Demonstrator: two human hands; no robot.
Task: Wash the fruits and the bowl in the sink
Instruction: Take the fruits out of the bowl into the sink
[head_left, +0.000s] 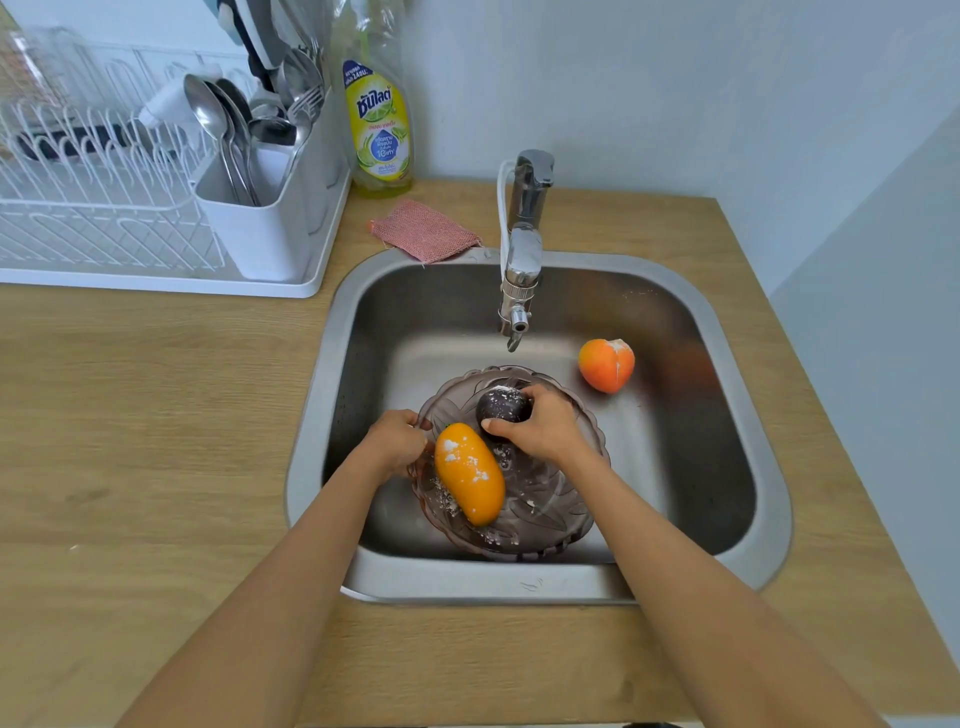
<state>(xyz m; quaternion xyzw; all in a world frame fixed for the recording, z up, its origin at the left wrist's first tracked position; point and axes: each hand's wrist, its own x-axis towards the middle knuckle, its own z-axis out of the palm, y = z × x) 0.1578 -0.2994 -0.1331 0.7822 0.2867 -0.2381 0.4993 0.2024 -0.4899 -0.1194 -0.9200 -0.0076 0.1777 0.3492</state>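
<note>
A tinted glass bowl (545, 514) sits in the steel sink (748, 415), tilted toward me. In it lies a yellow mango (470, 475) dusted with white powder. My right hand (540, 428) grips a dark purple round fruit (501, 405), also powdered, over the bowl's far side. My left hand (397, 441) holds the bowl's left rim. An orange peach-like fruit (607, 365) rests on the sink floor at the right, apart from the bowl. The tap (522, 260) stands above the bowl; no water shows.
A pink scrub cloth (423, 231) lies on the wooden counter (156, 441) behind the sink. A yellow dish-soap bottle (378, 119) stands by the wall. A white drying rack (104, 197) with a cutlery holder (254, 208) fills the far left.
</note>
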